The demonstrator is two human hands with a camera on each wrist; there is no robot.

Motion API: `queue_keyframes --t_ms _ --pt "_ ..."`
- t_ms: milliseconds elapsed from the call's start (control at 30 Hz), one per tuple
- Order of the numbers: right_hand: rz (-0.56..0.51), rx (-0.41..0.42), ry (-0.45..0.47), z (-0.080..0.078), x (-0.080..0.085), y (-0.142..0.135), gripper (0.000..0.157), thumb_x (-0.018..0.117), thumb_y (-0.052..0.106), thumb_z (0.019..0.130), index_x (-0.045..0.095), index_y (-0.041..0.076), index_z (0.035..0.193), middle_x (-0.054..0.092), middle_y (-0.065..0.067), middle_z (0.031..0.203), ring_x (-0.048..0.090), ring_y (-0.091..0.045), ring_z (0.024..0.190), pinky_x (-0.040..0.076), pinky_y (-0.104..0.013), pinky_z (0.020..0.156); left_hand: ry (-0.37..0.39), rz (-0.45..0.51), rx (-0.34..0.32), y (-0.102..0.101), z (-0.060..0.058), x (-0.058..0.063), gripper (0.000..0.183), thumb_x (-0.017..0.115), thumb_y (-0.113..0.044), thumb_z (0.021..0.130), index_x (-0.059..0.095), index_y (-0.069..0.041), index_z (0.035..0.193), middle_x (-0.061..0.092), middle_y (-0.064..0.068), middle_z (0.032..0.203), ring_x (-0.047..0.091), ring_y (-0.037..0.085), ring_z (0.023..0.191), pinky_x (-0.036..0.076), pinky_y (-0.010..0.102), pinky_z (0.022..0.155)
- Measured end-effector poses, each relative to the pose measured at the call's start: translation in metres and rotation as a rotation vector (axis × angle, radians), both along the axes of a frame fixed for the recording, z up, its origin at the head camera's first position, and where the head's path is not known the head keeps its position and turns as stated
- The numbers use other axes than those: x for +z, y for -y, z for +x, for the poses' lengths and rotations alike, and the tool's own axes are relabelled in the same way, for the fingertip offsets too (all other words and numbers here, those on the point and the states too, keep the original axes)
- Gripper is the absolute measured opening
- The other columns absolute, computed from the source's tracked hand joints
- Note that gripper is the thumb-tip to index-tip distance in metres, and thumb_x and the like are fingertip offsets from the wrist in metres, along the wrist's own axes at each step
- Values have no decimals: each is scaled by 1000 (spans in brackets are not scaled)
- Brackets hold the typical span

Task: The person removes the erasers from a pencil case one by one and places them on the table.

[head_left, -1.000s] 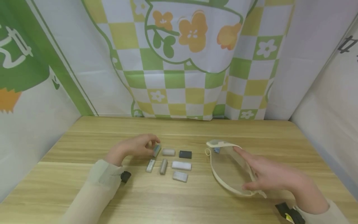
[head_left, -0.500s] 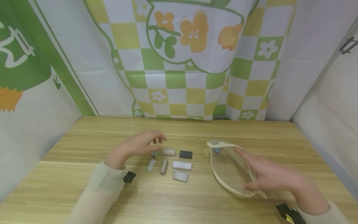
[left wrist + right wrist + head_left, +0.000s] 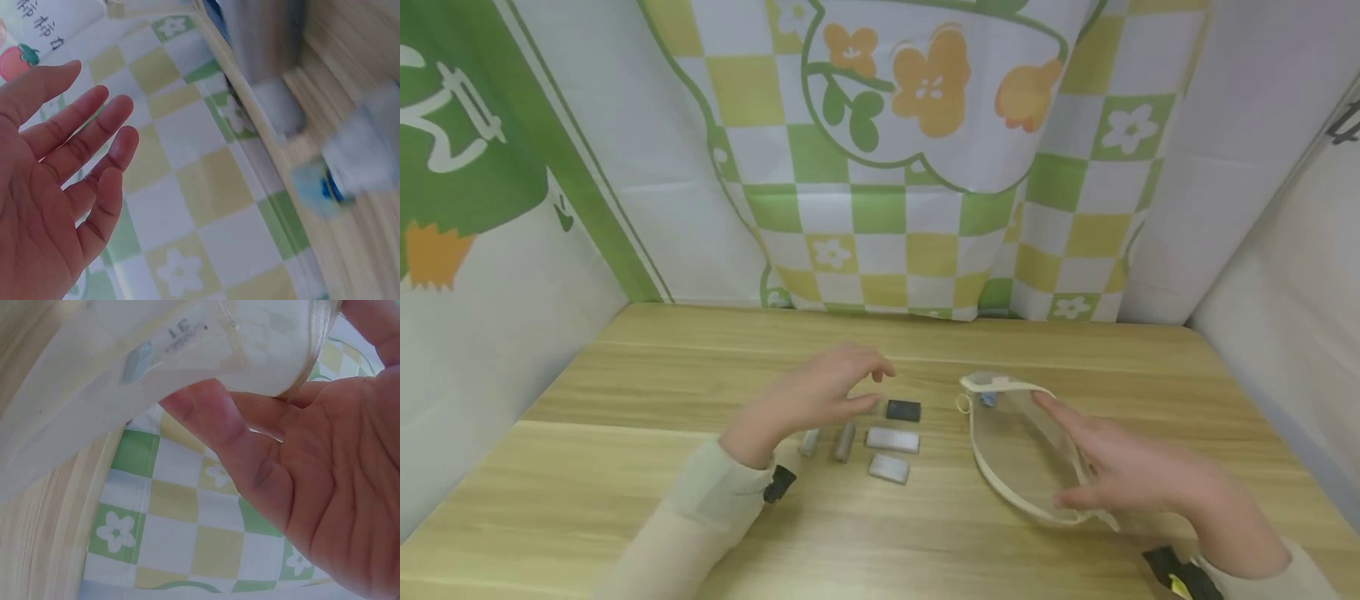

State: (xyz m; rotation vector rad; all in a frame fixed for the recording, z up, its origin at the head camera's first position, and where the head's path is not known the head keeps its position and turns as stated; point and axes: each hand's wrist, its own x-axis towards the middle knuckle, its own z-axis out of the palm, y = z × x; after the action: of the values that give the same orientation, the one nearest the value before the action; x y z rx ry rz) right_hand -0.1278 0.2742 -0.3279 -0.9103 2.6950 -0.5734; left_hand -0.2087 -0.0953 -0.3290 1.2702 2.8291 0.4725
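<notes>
My left hand (image 3: 823, 392) hovers over several small eraser-like blocks on the table, fingers loosely extended. Its palm (image 3: 44, 187) holds nothing in the left wrist view. A dark block (image 3: 903, 410) lies just beyond its fingertips; nearer me are a white block (image 3: 892, 439) and a shorter pale block (image 3: 889, 468). Two slim blocks, one grey (image 3: 845, 442) and one pale (image 3: 809, 442), lie below the hand, which hides others. My right hand (image 3: 1120, 462) holds a translucent pouch (image 3: 1000, 492) with cream edging, its mouth spread wide. A small light-blue piece (image 3: 137, 362) shows through the pouch.
The wooden table (image 3: 625, 500) runs back to a checked green, yellow and white cloth (image 3: 880, 250). Pale cloth walls (image 3: 1285, 333) close in both sides. A ring pull (image 3: 964, 403) hangs at the pouch's left edge.
My left hand has lifted off the greenish-blue block at the left and moved right over the others, its fingers loosening. The right hand and pouch hold still; the head view shifts slightly.
</notes>
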Motion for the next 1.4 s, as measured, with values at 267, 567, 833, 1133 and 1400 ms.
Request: queue_keyframes --t_ms 267,567,833,1133,1400 --pt "-5 3 -10 -1 0 1 113 78 45 81 9 -3 157 59 -1 94 45 1 71 49 -30 76 -38 31 -68 -31 8 4 33 63 -24 97 64 -6 125 66 6 123 58 23 119 48 39 102" --pt "1 -14 -17 -1 0 2 113 78 48 81 9 -2 157 65 -13 113 55 -5 83 53 -37 82 -87 62 -130 -64 13 0 32 63 -25 97 65 -6 123 68 5 120 62 19 112 51 34 97" --pt "-5 -37 -52 0 4 3 110 74 52 83 11 1 158 49 -26 145 60 -23 114 50 -51 96 -73 96 -133 -89 13 1 31 64 -24 97 65 -7 123 69 3 117 62 15 111 51 28 97" --pt "-4 -47 -47 2 6 5 109 72 51 85 10 0 158 45 -27 149 57 -28 122 48 -53 99 -76 79 -203 -110 15 -3 27 63 -19 96 68 -6 119 71 5 116 68 13 103 52 19 90" --pt "-23 -47 -23 5 3 8 108 72 50 86 10 -3 157 37 -29 153 53 -34 129 45 -56 102 17 21 -186 -123 22 -11 37 60 -24 99 62 -5 131 67 6 128 64 15 118 49 20 100"
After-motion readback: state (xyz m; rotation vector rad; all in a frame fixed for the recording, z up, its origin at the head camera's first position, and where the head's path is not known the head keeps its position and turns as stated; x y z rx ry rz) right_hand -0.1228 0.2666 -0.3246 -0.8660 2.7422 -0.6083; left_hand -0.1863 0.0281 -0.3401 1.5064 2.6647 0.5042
